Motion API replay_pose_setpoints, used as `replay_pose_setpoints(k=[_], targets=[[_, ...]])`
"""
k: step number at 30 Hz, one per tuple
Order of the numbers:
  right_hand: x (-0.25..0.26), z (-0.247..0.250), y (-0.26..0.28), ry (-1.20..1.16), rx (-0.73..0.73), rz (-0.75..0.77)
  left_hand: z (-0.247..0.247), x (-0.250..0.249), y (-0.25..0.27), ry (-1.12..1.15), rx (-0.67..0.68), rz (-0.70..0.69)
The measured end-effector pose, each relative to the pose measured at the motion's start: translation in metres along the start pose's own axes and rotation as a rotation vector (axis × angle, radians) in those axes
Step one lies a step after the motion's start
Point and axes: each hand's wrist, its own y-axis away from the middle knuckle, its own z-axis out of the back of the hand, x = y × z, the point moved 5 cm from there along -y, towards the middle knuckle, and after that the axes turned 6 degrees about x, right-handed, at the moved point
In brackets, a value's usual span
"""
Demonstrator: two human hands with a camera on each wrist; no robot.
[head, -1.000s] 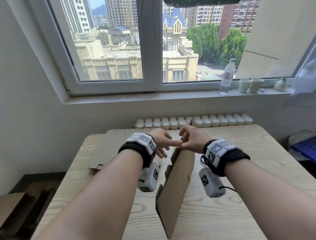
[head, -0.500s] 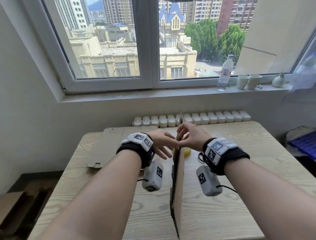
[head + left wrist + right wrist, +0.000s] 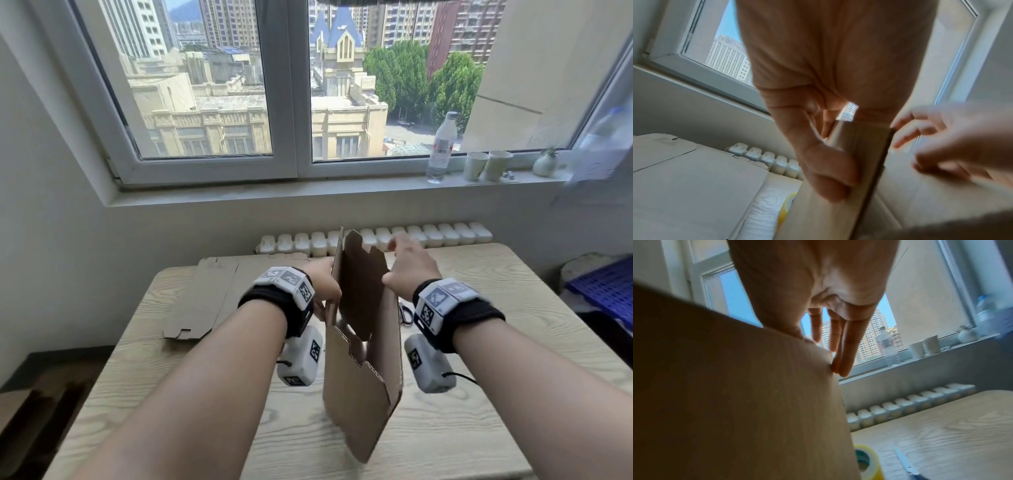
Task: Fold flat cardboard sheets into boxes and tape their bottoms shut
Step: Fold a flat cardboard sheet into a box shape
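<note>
Item one, my left hand (image 3: 818, 100): thumb and fingers pinch the left wall of the cardboard sheet (image 3: 363, 383), which stands on edge between my two hands, its panels parted a little at the top.

Item two, my right hand (image 3: 409, 270): fingers (image 3: 846, 344) straight and close together against the sheet's right wall; the thumb, I think, hooks over the top edge, though blur leaves that unsure.

Item three, below the fingers: a pale wood-grain table (image 3: 479, 428) bears the sheet's lower corner. Just right of the sheet, under my right fingers, a roll of yellow tape (image 3: 869, 462), and beside it a blade-like tool (image 3: 904, 462), too blurred to name.

Item four, left of my left fingers: flat cardboard blanks (image 3: 202, 301) lying on the table.

Item five, beyond the fingertips: a white radiator (image 3: 428, 236) along the far table edge, then the windowsill (image 3: 308, 195) carrying a water bottle (image 3: 442, 147), two paper cups (image 3: 486, 166) and a small vase (image 3: 544, 164), with city buildings behind the glass. Far right, a blue crate (image 3: 606, 291).
</note>
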Motion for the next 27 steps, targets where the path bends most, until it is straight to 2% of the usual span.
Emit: replay_pose_setpoints(k=[2, 3, 5, 7, 9, 12, 15, 17, 19, 21, 25, 27], targets=[[-0.016, 0.004, -0.003, 0.03, 0.053, -0.126, 0.01, 0.003, -0.001, 0.037, -0.026, -0.012], [-0.02, 0.001, -0.001, -0.015, 0.152, -0.192, 0.014, 0.003, 0.0, 0.057, -0.038, -0.024], [-0.012, -0.01, 0.013, -0.178, 0.452, -0.278, 0.017, 0.001, 0.002, 0.085, -0.059, -0.037], [0.006, -0.013, 0.033, -0.231, 0.731, -0.31, 0.017, -0.002, 0.003, 0.064, -0.065, -0.05], [0.021, -0.009, 0.042, -0.16, 0.827, -0.266, 0.017, -0.003, 0.007, 0.06, -0.063, -0.062], [0.029, -0.002, 0.03, -0.013, 0.707, -0.203, 0.023, -0.002, 0.016, 0.074, -0.089, -0.088], [0.028, 0.022, 0.009, 0.24, 0.4, -0.132, 0.041, 0.009, 0.022, 0.05, -0.123, -0.093], [0.026, 0.037, 0.003, 0.263, 0.264, -0.13, 0.043, 0.017, 0.025, 0.031, -0.031, -0.053], [0.031, 0.042, 0.004, 0.294, 0.242, -0.117, 0.039, 0.022, 0.031, 0.057, 0.042, 0.001], [0.04, 0.035, 0.005, 0.341, 0.26, -0.055, 0.036, 0.024, 0.035, 0.09, 0.026, 0.052], [0.059, 0.017, 0.013, 0.436, 0.288, 0.08, 0.042, 0.03, 0.034, 0.135, -0.085, 0.123], [0.066, 0.011, 0.012, 0.468, 0.3, 0.158, 0.052, 0.033, 0.032, 0.187, -0.221, 0.148]])
